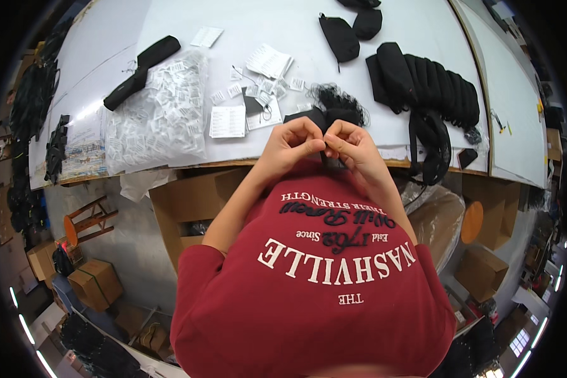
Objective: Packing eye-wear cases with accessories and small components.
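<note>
My left hand (294, 143) and my right hand (354, 143) meet at the front edge of the white table, fingertips pinched close together. Between them is a small dark bit, too fine to make out. Just behind the fingers lies a black fabric piece (315, 117), partly hidden by my hands. A tangled bunch of black strings (340, 101) rests beyond it. Left of my left hand are a stack of white printed cards (227, 121), a dark card (252, 101) with a string loop and several small clear packets (264, 98).
A large clear bag (160, 113) of small white packets lies at left, with black pouches (159, 51) on it. A row of black pouches (431, 85) is at right, near a black strap (429, 148). Below the table stand cardboard boxes (170, 208) and a wooden stool (85, 222).
</note>
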Demonstrator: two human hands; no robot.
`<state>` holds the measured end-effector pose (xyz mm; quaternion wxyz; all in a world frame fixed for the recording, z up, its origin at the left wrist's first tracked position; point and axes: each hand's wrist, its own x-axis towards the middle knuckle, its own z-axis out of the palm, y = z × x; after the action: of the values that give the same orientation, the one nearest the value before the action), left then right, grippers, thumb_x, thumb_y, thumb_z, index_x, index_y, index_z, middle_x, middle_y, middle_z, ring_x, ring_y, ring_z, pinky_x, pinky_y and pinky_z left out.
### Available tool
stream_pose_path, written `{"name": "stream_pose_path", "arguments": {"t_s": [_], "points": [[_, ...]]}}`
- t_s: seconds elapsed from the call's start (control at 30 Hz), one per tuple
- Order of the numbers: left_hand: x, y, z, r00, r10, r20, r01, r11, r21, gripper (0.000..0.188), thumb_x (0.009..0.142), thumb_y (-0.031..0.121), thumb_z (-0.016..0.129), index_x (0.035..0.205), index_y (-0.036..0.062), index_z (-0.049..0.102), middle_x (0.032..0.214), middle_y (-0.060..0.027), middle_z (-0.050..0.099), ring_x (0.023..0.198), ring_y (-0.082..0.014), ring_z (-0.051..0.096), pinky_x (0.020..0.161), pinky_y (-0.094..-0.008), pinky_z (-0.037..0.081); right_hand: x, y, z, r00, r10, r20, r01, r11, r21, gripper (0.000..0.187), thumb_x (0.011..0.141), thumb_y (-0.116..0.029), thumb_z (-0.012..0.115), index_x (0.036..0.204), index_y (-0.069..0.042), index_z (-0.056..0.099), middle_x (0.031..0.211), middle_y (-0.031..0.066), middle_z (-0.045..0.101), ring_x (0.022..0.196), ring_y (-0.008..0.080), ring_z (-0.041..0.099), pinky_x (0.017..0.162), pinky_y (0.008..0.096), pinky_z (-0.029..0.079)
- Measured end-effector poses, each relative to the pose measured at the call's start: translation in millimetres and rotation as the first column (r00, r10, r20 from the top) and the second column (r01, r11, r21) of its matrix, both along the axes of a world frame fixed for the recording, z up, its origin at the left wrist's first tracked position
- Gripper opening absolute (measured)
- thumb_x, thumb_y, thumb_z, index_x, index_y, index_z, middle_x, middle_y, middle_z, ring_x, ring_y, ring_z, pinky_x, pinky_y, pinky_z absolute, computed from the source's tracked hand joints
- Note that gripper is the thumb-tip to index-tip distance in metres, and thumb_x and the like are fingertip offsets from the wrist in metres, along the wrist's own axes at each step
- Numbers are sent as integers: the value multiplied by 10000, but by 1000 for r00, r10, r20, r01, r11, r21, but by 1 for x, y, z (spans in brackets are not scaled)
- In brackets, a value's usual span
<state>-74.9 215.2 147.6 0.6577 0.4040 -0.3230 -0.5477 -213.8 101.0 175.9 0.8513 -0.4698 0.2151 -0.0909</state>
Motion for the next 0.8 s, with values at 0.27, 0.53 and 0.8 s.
{"name": "stream_pose_path", "arguments": {"t_s": [0.27, 0.53, 0.8], "points": [[-22, 20, 42, 925, -86, 369, 67, 996, 64, 89, 849, 71, 627, 833, 3, 572, 775, -14, 614, 691, -48, 521, 609, -197, 411, -23, -22, 9, 953, 302, 1, -302, 953, 30, 171, 880, -184, 604, 788, -40, 591, 736, 15, 606, 714, 52, 532, 655, 188, 410], [-51, -1, 57, 639, -509, 577, 540, 831, 135, 177, 874, 204, 610, 810, 50, 551, 586, -6, 507, 538, -95, 463, 517, -247, 375, 18, -30, -31, 578, 307, -756, -816, 235, -529, 635, 734, -554, 635, 1087, -25, 624, 1010, 195, 644, 954, 312, 621, 828, 363, 478], [-23, 13, 10, 788, 120, 604, -137, 990, -18, 167, 823, 65, 627, 979, 28, 581, 933, -72, 556, 859, -165, 559, 777, -279, 446, -11, -30, -27, 839, 175, -516, -519, 543, -660, 229, 846, -185, 579, 909, 19, 660, 764, 138, 667, 706, 189, 649, 655, 308, 478]]}}
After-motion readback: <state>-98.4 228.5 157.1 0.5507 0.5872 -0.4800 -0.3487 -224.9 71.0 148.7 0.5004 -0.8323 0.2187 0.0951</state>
